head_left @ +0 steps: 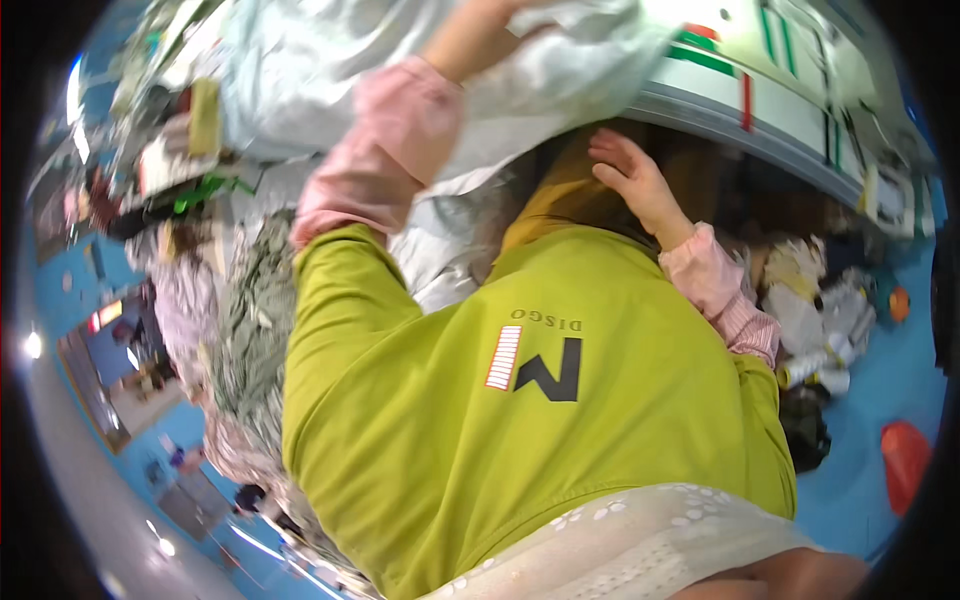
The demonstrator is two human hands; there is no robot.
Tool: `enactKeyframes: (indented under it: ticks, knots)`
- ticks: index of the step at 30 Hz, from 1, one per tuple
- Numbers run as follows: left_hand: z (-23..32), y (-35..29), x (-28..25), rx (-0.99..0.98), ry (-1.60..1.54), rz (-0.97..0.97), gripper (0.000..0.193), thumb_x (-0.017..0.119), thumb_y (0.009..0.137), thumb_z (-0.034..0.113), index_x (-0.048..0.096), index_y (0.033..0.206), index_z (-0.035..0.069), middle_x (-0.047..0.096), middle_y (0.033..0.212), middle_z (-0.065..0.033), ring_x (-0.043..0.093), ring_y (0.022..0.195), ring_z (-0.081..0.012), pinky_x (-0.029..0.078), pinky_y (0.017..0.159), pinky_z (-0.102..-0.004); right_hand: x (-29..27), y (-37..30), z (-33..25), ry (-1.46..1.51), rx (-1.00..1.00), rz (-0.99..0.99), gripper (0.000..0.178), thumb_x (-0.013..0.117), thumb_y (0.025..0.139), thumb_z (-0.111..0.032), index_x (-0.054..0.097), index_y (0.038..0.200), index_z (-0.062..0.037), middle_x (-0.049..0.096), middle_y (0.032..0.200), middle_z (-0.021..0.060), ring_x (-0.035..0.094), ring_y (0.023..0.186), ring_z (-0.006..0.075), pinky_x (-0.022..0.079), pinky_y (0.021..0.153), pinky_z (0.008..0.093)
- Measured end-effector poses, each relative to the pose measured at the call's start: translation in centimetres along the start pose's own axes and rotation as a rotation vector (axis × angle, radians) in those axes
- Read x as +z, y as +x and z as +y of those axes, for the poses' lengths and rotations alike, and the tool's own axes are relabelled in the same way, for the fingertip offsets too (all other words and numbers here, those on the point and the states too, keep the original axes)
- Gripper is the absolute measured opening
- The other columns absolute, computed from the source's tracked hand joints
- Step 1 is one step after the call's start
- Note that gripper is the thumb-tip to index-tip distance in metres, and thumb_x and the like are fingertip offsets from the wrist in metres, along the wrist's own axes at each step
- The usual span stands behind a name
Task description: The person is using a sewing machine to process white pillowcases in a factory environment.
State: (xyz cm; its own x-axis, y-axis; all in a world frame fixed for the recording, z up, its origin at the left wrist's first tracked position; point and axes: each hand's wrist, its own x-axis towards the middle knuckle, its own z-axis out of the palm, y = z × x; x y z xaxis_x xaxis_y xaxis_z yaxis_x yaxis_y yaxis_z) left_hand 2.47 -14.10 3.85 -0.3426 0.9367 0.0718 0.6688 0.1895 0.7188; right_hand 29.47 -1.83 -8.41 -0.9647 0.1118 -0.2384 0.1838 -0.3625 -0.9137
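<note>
My left arm, in a pink sleeve cover [395, 140], reaches up into a large pale blue-white cloth [330, 70] at the top. Its forearm [470, 40] shows bare, and the hand itself is hidden by the cloth. My right hand [635, 180] is spread with the fingers apart and holds nothing. It rests against a mustard-coloured cloth [560, 195] just below a grey table edge [720, 125]. My yellow-green shirt [480, 400] fills the middle of the view.
A heap of grey-green and patterned clothes [250, 320] lies at the left. White bags and bottles [820, 335] sit on the blue floor at the right, with an orange ball [898, 303] and a red object [905, 455] nearby.
</note>
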Motion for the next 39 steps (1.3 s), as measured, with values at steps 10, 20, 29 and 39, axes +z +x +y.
enactKeyframes:
  ticks: [10,20,29,39]
  knots:
    - [1.6,-2.3,3.2,-0.095,0.538,0.007,0.053,0.067,0.09,0.043,0.057,0.136,0.018,0.06,0.129,-0.0153,0.059,0.119,-0.033,0.051,0.097,-0.0436,12.9,12.8,14.8,0.336,0.335,-0.028,0.054,0.074,0.088,-0.01,0.054,0.138,-0.0086,0.06,0.135,0.0033,0.055,0.122,0.0167,0.041,0.107,0.0316]
    - [-10.0,-9.5,-4.6,-0.529,0.693,0.053,0.052,0.063,0.089,0.043,0.058,0.134,0.018,0.062,0.127,-0.014,0.062,0.116,-0.0309,0.052,0.094,-0.0434,3.4,-8.0,-1.6,-0.516,-0.227,-0.25,0.023,0.065,0.092,-0.005,0.069,0.113,0.0057,0.071,0.11,0.0114,0.065,0.099,0.0195,0.05,0.087,0.0322]
    - [-10.3,-24.8,-11.0,-1.034,0.732,0.122,0.046,0.062,0.088,0.039,0.063,0.128,0.018,0.065,0.122,-0.0127,0.065,0.111,-0.0301,0.053,0.092,-0.0437,0.9,-19.9,0.3,-0.028,0.027,-0.343,0.039,0.069,0.086,0.005,0.063,0.126,0.0045,0.067,0.125,0.0098,0.063,0.113,0.0191,0.046,0.1,0.034]
    - [8.9,-17.2,-1.0,-0.303,0.983,0.005,0.031,0.061,0.089,0.027,0.068,0.115,0.012,0.069,0.111,-0.0111,0.067,0.098,-0.0336,0.056,0.08,-0.0414,7.8,-21.8,-4.0,-0.164,0.119,-0.455,0.035,0.072,0.084,0.001,0.066,0.119,0.003,0.066,0.126,0.0096,0.06,0.118,0.0188,0.043,0.102,0.0343]
